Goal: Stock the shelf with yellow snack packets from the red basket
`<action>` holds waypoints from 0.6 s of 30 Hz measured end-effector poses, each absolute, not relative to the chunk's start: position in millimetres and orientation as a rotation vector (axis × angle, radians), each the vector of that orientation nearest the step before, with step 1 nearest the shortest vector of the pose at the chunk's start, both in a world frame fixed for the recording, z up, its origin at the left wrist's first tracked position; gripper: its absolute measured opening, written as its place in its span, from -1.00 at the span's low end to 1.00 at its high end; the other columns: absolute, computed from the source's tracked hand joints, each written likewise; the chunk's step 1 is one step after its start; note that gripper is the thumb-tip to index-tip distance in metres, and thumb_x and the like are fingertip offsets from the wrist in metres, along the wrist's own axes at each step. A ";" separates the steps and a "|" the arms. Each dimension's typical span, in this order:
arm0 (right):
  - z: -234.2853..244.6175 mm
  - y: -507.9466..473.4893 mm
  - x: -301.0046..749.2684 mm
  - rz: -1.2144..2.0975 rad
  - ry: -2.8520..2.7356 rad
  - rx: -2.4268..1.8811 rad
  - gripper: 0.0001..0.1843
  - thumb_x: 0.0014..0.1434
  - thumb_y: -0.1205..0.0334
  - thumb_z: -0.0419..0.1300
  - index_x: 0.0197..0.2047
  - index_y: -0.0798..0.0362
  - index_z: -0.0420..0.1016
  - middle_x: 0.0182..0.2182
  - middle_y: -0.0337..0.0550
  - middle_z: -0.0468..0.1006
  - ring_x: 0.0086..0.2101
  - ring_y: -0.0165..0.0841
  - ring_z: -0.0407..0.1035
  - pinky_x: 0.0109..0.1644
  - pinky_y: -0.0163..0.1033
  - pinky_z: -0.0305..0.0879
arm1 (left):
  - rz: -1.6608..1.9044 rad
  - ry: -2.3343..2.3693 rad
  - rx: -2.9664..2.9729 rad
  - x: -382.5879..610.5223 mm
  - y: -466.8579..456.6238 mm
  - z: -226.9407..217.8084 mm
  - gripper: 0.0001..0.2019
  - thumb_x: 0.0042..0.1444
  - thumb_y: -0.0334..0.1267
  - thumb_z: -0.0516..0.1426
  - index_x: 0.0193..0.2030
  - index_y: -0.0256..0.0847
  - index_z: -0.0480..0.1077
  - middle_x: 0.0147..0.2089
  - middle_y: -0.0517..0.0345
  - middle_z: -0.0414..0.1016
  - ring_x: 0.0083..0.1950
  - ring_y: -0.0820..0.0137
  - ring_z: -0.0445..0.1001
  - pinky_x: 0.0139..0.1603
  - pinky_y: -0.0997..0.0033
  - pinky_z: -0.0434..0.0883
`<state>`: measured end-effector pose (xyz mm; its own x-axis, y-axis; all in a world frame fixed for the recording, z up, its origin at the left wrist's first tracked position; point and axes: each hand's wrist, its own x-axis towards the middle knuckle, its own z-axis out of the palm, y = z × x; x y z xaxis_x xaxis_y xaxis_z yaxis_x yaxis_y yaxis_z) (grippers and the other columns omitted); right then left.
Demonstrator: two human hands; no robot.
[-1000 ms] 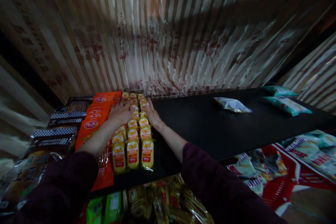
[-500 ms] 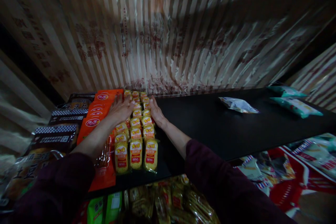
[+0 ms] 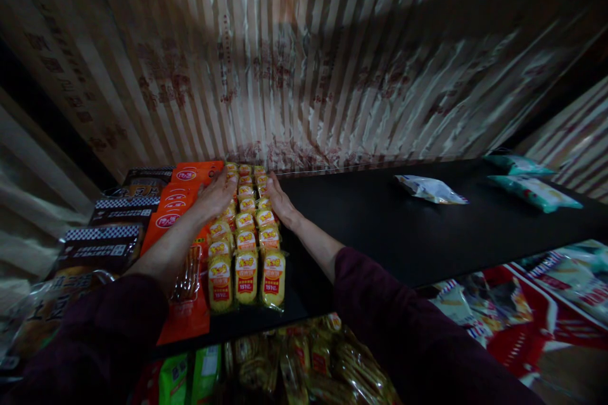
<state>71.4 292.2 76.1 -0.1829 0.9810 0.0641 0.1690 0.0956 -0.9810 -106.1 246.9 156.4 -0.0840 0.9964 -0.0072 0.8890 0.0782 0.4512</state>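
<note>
Small yellow snack packets (image 3: 246, 275) with red and white labels stand in three columns on a black shelf (image 3: 351, 221). Along the left side of the columns, toward the back, lies my left hand (image 3: 216, 196), its fingers straight. My right hand (image 3: 281, 201) is held flat against the right side of the same columns, fingers stretched out. Neither hand grasps a packet; the block sits between them. Orange snack bags (image 3: 183, 323) lie beside and partly under my left forearm.
Dark brown bags with checkered bands (image 3: 102, 247) are lined up at the far left. A white packet (image 3: 431, 190) and teal packets (image 3: 534, 192) lie on the shelf to the right. Below are wrapped snacks (image 3: 313, 367) and a red box (image 3: 517, 342). A striped sheet (image 3: 304, 63) hangs behind.
My left hand has shifted slightly left and turned from resting over the packets to lying along their side. My right hand has moved a little left and stays by the right column.
</note>
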 end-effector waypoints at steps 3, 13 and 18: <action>76.8 292.4 67.7 1.173 -1.519 -1.196 -0.15 0.18 -0.33 -0.17 0.39 -0.04 -0.18 0.28 -0.24 0.15 0.27 -0.31 0.01 0.38 -0.12 -0.18 | 0.465 2.042 1.885 -107.2 247.4 155.1 -0.40 0.26 -0.02 -0.31 0.37 -0.24 -0.04 0.40 -0.01 -0.05 0.40 0.24 -0.04 0.35 0.06 -0.02; 77.8 287.2 69.4 1.125 -1.500 -1.222 -0.11 0.15 -0.37 -0.16 0.39 -0.03 -0.17 0.32 -0.23 0.07 0.29 -0.28 -0.04 0.37 -0.11 -0.19 | 0.543 1.980 1.893 -113.2 241.4 154.1 -0.38 0.26 0.01 -0.33 0.36 -0.26 -0.03 0.43 0.01 -0.13 0.44 0.26 -0.24 0.37 0.06 -0.12; 76.9 279.8 80.8 1.062 -1.458 -1.250 -0.07 0.14 -0.39 -0.22 0.38 0.07 -0.14 0.35 -0.17 -0.03 0.32 -0.31 -0.16 0.38 -0.15 -0.28 | 0.690 1.967 1.933 -116.7 226.6 161.1 -0.39 0.27 -0.03 -0.32 0.29 -0.33 0.14 0.40 -0.02 0.01 0.42 0.31 -0.10 0.38 0.25 -0.05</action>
<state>80.8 279.8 76.9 -0.0704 0.9922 0.1027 0.2070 0.1152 -0.9715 -116.7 226.6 161.1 -0.0515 0.9916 0.1189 0.8483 -0.0194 0.5291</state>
